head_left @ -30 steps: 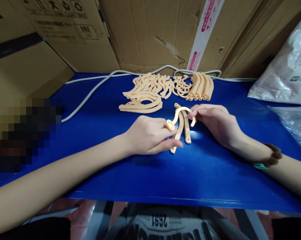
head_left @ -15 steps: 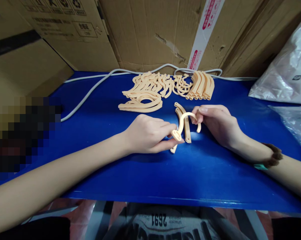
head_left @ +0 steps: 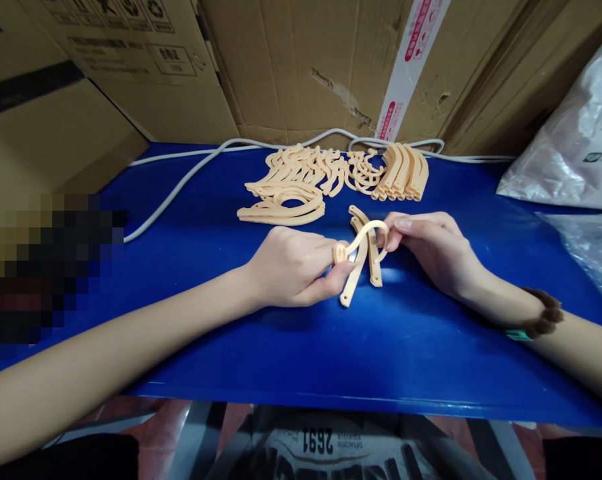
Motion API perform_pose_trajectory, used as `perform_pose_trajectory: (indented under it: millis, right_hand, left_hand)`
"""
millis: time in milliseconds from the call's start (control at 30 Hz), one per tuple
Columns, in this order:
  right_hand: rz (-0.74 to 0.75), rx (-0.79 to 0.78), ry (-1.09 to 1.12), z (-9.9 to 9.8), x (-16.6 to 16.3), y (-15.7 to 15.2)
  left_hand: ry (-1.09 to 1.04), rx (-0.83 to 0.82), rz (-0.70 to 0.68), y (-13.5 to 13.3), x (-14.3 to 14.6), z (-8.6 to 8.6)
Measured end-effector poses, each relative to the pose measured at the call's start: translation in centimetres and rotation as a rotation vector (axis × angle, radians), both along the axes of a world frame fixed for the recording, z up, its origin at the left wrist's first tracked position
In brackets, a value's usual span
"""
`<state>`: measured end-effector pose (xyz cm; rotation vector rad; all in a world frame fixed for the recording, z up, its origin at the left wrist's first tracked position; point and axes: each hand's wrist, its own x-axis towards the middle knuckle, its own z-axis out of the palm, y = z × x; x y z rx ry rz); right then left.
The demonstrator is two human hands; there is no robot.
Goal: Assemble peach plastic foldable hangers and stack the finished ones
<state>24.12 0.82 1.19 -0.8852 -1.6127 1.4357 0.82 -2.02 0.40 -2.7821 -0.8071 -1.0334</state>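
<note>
So from my end I've got the left hand [head_left: 301, 270] with thumb and fingers pinched on the flat round end of a cream-coloured, curved plastic hook [head_left: 365, 230] — the right hand's [head_left: 425, 243] fingertips are closed on its bend. The hook's held up over two long, slightly curved cream plastic strips [head_left: 349, 290] lying on the shiny blue table [head_left: 381, 360], their near ends apart. Behind them I see a loose heap of curvy cream plastic pieces [head_left: 301, 167] — cardboard [head_left: 291, 73] past that.

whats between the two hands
In the head view, a hook spans from the left hand to the right hand, over two strips on the table.
</note>
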Motion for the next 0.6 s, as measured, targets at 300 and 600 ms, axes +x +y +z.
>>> perform_pose_trajectory:
  millis: [300,600]
  right_hand:
    - [0.053,0.151,-0.124,-0.3,0.1,-0.2]
    - [-0.01,0.078,-0.111,-0.3,-0.1,0.0]
  left_hand:
    - [0.337,0.353,0.136,-1.0,1.1,0.6]
    - [0.395,0.387,0.117,-1.4,0.8,1.1]
